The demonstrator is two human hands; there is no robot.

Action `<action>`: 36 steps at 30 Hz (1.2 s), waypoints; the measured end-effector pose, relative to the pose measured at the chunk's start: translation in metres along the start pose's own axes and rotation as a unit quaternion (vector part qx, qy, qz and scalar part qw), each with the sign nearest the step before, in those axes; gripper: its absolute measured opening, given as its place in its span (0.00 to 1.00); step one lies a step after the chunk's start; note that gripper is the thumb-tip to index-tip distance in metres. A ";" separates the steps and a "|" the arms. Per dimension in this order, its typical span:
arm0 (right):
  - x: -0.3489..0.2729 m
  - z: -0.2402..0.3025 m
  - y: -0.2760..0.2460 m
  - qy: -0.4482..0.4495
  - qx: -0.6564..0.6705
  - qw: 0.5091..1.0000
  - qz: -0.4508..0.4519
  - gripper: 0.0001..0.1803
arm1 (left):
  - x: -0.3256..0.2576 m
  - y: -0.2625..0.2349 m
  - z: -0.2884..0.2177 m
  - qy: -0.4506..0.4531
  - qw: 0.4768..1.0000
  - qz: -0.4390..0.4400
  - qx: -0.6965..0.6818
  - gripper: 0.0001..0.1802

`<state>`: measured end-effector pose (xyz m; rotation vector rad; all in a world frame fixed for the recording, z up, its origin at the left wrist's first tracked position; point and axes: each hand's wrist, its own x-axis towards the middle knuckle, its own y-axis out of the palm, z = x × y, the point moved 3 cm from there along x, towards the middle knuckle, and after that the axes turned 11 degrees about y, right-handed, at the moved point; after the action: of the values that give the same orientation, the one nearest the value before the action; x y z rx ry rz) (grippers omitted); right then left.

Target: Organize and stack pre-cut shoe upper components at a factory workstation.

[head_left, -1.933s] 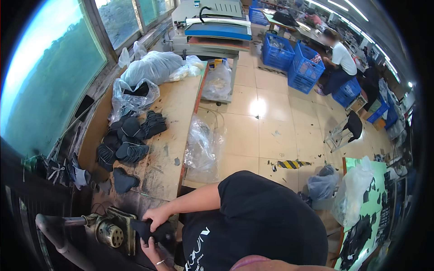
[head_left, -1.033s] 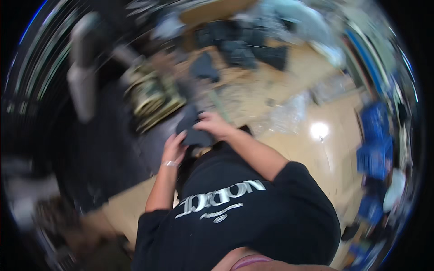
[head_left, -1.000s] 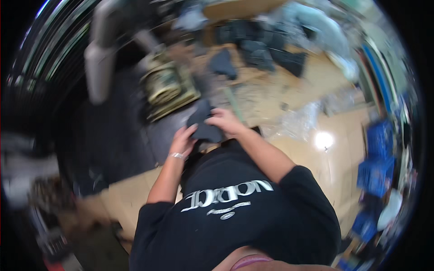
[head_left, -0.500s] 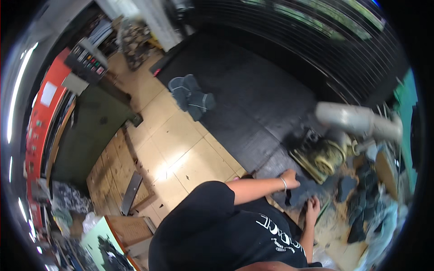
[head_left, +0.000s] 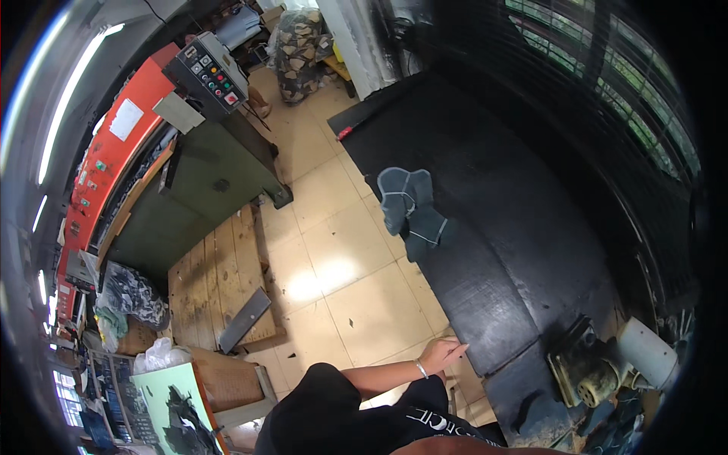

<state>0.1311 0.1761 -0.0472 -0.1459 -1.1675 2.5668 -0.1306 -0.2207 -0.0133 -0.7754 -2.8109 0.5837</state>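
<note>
My left hand [head_left: 443, 353], with a bracelet at its wrist, is at the near left edge of the black-topped table [head_left: 485, 303]. Its fingers are drawn together; whatever they may hold is too small or hidden to make out. My right hand is out of sight. Farther up the same edge lies a stack of dark grey cut-out pieces [head_left: 394, 199] with pale trim lines, partly overhanging the floor. A dark cut piece [head_left: 533, 409] rests on the near part of the table, beside a yellowish, grimy machine [head_left: 599, 383] with a thick grey pipe [head_left: 649, 353].
Left across the tiled floor [head_left: 356, 303] stands a large green and red machine [head_left: 205, 189] with a button panel [head_left: 212, 76]. A wooden pallet [head_left: 216, 273] bears a flat metal bar [head_left: 245, 318]. A pale green board [head_left: 174, 390] carries black scraps. Dark pieces heap at lower right.
My left hand has left the grey piece near the yellowish machine and moved left to the table's edge. My right hand has gone out of view. The view has swung left.
</note>
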 end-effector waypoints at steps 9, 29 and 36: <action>0.091 0.260 0.023 -0.020 0.063 0.977 0.201 0.22 | 0.003 -0.167 -0.066 0.123 0.965 -0.232 -0.013 0.24; 0.145 0.284 0.032 -0.159 0.165 0.949 0.215 0.16 | -0.002 -0.206 -0.467 0.558 0.783 -0.273 -0.011 0.15; 0.135 0.249 0.029 -0.070 0.196 0.952 0.226 0.15 | 0.025 -0.183 -0.489 0.616 0.761 -0.198 0.041 0.22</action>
<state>-0.0584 0.0236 0.1013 -0.1540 -0.6995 3.2054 -0.1083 -0.1931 0.5076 -0.2863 -1.5838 0.0236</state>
